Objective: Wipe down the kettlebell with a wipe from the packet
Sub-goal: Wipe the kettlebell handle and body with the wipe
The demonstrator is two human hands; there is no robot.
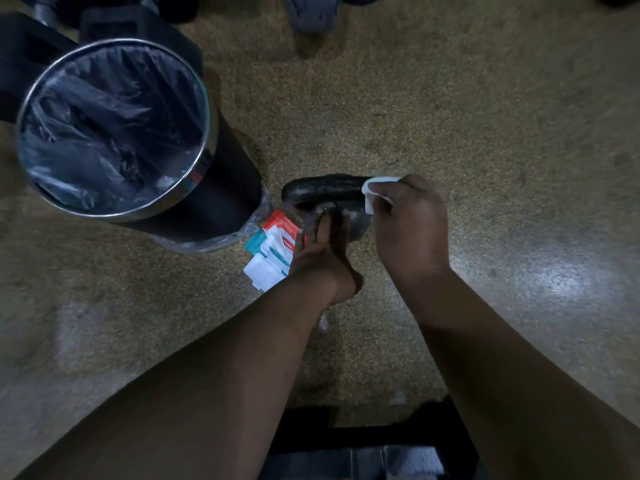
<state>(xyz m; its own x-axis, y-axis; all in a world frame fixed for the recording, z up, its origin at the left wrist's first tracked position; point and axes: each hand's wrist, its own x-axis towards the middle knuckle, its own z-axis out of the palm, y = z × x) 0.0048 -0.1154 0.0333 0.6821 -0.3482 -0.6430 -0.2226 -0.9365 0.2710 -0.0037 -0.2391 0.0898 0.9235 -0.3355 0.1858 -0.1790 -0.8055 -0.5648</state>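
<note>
A black kettlebell [322, 190] stands on the speckled floor in the middle of the view, its handle on top. My right hand [412, 226] grips a folded white wipe [372, 192] and holds it against the right end of the handle. My left hand [320, 251] rests on the kettlebell's body below the handle, fingertips touching the metal; the hand hides most of the body. The wipe packet [273, 251], white with red and teal, lies on the floor just left of the kettlebell with its lid flap open.
A round black bin [207, 206] with a steel rim and a dark plastic liner stands at the left, close to the packet. Dark gym equipment [311, 12] lies along the top edge. Bare floor [502, 133] spreads to the right.
</note>
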